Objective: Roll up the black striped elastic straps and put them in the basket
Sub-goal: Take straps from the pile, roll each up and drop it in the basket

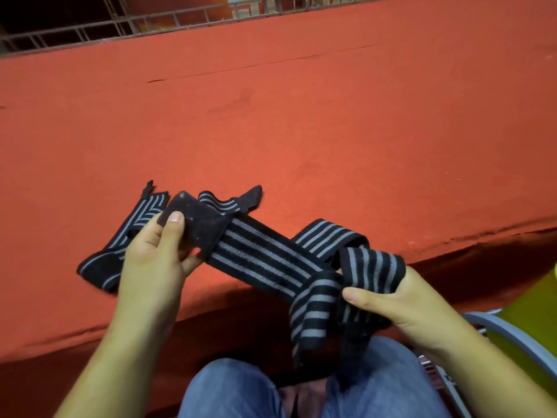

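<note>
A long black strap with grey stripes [265, 257] stretches between my two hands above the near edge of the red table. My left hand [156, 257] pinches its plain black end patch, thumb on top. My right hand [388, 300] grips the other part, where the strap is bunched and looped, with one end hanging down toward my lap. A second striped strap [120, 245] lies loose on the table behind my left hand, and a further striped piece [224, 202] lies just beyond it. The basket [512, 336] shows as a grey rim at the lower right.
The red cloth-covered table [301, 131] reaches far back to a metal railing [150, 22]. My knees in blue jeans [235, 387] are below the table edge. Something yellow-green [536, 303] sits by the grey rim at the right.
</note>
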The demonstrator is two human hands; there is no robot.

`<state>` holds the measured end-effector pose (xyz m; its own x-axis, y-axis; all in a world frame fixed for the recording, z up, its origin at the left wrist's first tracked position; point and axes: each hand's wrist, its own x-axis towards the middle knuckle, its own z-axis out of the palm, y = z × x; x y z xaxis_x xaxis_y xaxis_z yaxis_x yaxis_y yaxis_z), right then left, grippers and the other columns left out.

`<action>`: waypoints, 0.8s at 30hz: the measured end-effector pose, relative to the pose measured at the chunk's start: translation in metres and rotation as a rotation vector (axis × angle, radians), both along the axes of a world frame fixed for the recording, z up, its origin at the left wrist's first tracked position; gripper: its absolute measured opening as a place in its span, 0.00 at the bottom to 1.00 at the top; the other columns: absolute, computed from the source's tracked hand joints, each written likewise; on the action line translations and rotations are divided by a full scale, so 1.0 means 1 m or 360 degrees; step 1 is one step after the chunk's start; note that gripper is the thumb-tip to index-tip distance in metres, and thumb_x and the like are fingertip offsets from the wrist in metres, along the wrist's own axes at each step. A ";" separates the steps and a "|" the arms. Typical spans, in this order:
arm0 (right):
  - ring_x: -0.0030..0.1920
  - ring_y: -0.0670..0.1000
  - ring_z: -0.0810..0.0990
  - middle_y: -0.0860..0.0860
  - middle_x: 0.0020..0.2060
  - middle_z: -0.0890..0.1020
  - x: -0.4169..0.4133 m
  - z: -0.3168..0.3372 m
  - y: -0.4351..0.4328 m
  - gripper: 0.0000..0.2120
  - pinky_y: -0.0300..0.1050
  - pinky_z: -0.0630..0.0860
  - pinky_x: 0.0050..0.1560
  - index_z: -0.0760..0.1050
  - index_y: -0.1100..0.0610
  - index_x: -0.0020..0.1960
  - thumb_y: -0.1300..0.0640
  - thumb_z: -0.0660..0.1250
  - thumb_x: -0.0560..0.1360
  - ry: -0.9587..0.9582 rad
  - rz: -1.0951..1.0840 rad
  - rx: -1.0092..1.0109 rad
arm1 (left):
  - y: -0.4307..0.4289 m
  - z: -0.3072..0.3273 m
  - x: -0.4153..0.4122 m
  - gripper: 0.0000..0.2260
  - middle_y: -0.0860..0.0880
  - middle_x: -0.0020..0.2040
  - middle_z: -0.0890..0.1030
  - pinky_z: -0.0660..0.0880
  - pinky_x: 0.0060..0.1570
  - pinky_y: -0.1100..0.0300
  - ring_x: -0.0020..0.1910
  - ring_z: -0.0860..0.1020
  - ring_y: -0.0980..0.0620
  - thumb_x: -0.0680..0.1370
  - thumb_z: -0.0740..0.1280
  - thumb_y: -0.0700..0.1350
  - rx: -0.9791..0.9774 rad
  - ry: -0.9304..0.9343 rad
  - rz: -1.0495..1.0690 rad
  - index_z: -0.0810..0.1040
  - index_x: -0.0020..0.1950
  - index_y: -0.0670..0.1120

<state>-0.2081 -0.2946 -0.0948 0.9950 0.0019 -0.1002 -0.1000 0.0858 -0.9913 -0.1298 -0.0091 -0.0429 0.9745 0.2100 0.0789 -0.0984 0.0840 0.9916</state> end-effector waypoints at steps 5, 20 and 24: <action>0.59 0.54 0.87 0.55 0.55 0.88 -0.007 -0.001 -0.015 0.13 0.46 0.81 0.56 0.88 0.54 0.55 0.59 0.73 0.71 0.0085 -0.0042 0.0014 | -0.003 0.006 -0.006 0.17 0.46 0.47 0.86 0.81 0.50 0.54 0.46 0.84 0.49 0.87 0.58 0.45 -0.0184 -0.0053 0.0023 0.85 0.49 0.50; 0.51 0.53 0.89 0.52 0.47 0.90 0.007 0.000 -0.005 0.20 0.61 0.81 0.64 0.89 0.48 0.48 0.36 0.73 0.65 0.0245 -0.0350 -0.0151 | -0.013 -0.018 -0.015 0.09 0.51 0.40 0.85 0.75 0.37 0.66 0.36 0.79 0.58 0.85 0.63 0.44 0.0333 0.0087 -0.0216 0.83 0.55 0.45; 0.53 0.52 0.88 0.50 0.47 0.90 0.022 -0.017 0.010 0.19 0.61 0.79 0.66 0.88 0.49 0.50 0.35 0.70 0.75 0.0438 -0.0195 -0.0296 | -0.014 -0.021 -0.014 0.09 0.41 0.47 0.87 0.76 0.44 0.56 0.41 0.81 0.52 0.85 0.64 0.45 0.0278 0.0119 -0.0245 0.83 0.56 0.46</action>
<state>-0.1865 -0.2845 -0.1122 0.9223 -0.1594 -0.3521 -0.3657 -0.0655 -0.9284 -0.1434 -0.0228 -0.0636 0.9985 0.0478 0.0272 -0.0233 -0.0809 0.9964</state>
